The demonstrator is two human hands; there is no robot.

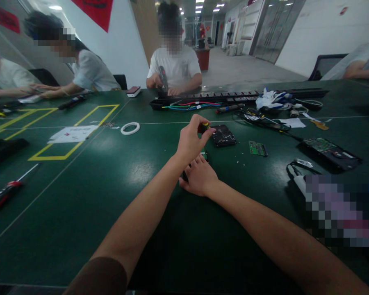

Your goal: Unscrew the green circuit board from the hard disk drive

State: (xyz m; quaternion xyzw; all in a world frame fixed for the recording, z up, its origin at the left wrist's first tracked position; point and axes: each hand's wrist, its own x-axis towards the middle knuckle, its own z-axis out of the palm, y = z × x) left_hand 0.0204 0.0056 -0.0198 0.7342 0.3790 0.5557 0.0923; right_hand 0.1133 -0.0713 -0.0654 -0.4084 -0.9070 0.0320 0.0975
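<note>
My left hand (190, 139) is closed, thumb and fingers pinching a small screwdriver (206, 124) by its yellow-and-black handle; the shaft is hidden. Just below, my right hand (201, 176) is wrapped over a hard drive, and a strip of its green circuit board (204, 155) shows past the fingers. Most of that drive is covered by both hands. Beyond them lies a black hard drive (223, 135), near the left fingertips. A loose green circuit board (258, 148) rests to its right, with tiny screws (240, 162) scattered on the green table between.
A roll of white tape (130, 128) and a paper sheet (72, 134) lie left, a red-and-black screwdriver (10, 188) nearer. Rightward are another drive with cable (329, 153) and gloves (272, 100). Behind a long black rail (233, 97), a person (175, 67) holds a power tool.
</note>
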